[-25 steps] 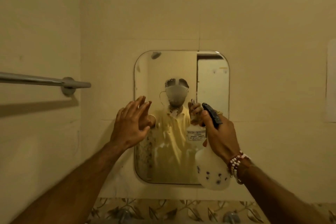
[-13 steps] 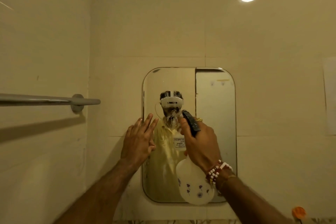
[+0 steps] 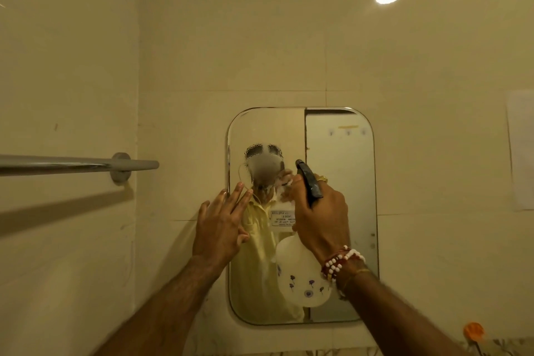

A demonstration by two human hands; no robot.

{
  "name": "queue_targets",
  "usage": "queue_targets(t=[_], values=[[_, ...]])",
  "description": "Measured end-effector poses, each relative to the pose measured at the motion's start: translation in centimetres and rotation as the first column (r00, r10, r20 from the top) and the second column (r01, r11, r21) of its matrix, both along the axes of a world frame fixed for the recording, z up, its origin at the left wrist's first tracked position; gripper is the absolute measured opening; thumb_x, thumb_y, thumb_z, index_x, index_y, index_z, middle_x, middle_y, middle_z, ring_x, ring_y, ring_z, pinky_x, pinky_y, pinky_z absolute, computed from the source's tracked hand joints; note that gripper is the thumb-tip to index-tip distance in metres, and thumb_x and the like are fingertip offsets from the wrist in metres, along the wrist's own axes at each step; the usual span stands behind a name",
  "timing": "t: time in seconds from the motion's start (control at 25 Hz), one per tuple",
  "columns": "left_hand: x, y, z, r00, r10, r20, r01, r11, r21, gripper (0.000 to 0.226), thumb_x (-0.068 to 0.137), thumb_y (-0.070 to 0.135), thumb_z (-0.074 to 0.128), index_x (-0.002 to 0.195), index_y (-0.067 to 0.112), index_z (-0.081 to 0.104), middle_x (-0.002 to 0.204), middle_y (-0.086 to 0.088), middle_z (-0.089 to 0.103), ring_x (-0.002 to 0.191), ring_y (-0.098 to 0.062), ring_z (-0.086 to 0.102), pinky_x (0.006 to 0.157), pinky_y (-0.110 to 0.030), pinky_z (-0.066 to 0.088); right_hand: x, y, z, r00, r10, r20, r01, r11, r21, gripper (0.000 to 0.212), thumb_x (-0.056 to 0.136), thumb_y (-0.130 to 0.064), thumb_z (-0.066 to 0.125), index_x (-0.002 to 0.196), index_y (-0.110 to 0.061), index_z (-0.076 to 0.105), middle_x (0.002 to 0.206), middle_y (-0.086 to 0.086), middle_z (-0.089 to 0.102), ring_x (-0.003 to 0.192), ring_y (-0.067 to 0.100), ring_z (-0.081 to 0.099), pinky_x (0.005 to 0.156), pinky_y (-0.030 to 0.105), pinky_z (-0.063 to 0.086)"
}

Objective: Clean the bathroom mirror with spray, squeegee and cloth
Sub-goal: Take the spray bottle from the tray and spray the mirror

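Observation:
A rounded rectangular mirror (image 3: 344, 182) hangs on the cream tiled wall straight ahead. A fresh patch of spray mist (image 3: 264, 166) clouds its upper left part. My right hand (image 3: 320, 220) grips a white spray bottle (image 3: 302, 277) with small purple flowers and a dark trigger head, its nozzle pointing at the glass. My left hand (image 3: 221, 224) is held flat with fingers apart at the mirror's left edge; it holds nothing. No squeegee or cloth is in view.
A chrome towel rail (image 3: 78, 165) juts from the left wall at head height. A paper sheet (image 3: 521, 150) is stuck to the wall at far right. An orange object (image 3: 474, 331) sits at lower right.
A mist patch has appeared on the mirror's upper left. The view has tilted up slightly; both hands sit lower in frame.

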State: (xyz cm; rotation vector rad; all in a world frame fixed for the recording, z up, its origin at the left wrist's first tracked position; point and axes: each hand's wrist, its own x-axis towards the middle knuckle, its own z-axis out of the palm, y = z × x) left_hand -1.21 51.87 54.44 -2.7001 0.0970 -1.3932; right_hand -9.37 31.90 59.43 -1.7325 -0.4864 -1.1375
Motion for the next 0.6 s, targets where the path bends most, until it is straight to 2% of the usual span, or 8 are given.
queue_targets(t=[0.16,0.24,0.36,0.44,0.52,0.6], values=[[-0.3,0.1,0.1,1.0,0.008,-0.008,-0.008,1.0,0.012,0.11,0.08,0.06,0.073,0.161,0.037,0.002,0.171,0.009,-0.002,0.155,-0.024,0.02,0.12,-0.053,0.027,-0.3,-1.3,0.0,0.993,-0.043,0.106,0.047,0.998,-0.032,0.033,0.101,-0.04,0.051,0.068,-0.038,0.047,0.058,-0.009,0.057,0.049,0.015,0.061,0.041,0.024,0.048],[-0.5,0.0,0.2,1.0,0.017,-0.019,-0.016,1.0,0.02,0.109,0.081,0.06,0.071,0.161,0.036,0.0,0.171,0.008,-0.003,0.155,-0.024,0.019,0.12,-0.053,0.027,-0.3,-1.8,-0.1,0.993,-0.041,0.112,0.042,0.999,0.0,0.029,0.098,-0.046,0.049,0.07,-0.037,0.051,0.057,-0.01,0.058,0.049,0.012,0.06,0.039,0.014,0.043],[-0.9,-0.2,0.3,0.999,0.031,-0.017,-0.031,0.999,0.036,0.108,0.083,0.06,0.07,0.161,0.036,-0.001,0.17,0.008,-0.006,0.156,-0.024,0.018,0.119,-0.053,0.026,-0.3,-3.3,0.0,0.993,-0.057,0.107,0.048,0.995,0.083,0.038,0.092,-0.058,0.042,0.079,-0.028,0.061,0.059,-0.009,0.06,0.055,0.011,0.061,0.042,0.014,0.045],[-1.1,-0.2,0.4,1.0,0.027,-0.014,-0.026,0.999,0.035,0.108,0.083,0.06,0.071,0.161,0.036,0.0,0.17,0.008,-0.003,0.155,-0.024,0.019,0.119,-0.053,0.027,-0.2,-5.0,0.1,0.99,-0.09,0.105,0.076,0.989,0.131,0.043,0.091,-0.058,0.041,0.079,-0.023,0.064,0.061,-0.01,0.062,0.052,0.013,0.061,0.044,0.018,0.05],[-1.4,-0.3,0.5,1.0,0.023,-0.02,-0.022,0.999,0.035,0.108,0.083,0.06,0.071,0.16,0.036,0.0,0.17,0.007,-0.004,0.155,-0.024,0.02,0.119,-0.052,0.026,-0.1,-7.0,0.2,0.988,-0.139,0.072,0.126,0.98,0.155,0.042,0.093,-0.052,0.044,0.077,-0.019,0.065,0.065,-0.004,0.065,0.05,0.019,0.063,0.047,0.039,0.058],[-1.5,-0.3,0.6,1.0,0.014,-0.017,-0.013,0.999,0.033,0.107,0.082,0.058,0.072,0.161,0.035,0.004,0.17,0.007,-0.002,0.155,-0.025,0.022,0.119,-0.053,0.027,0.2,-9.1,0.3,0.981,-0.187,0.041,0.178,0.97,0.164,0.043,0.098,-0.046,0.047,0.078,-0.013,0.066,0.067,0.004,0.066,0.052,0.028,0.064,0.049,0.047,0.058]])
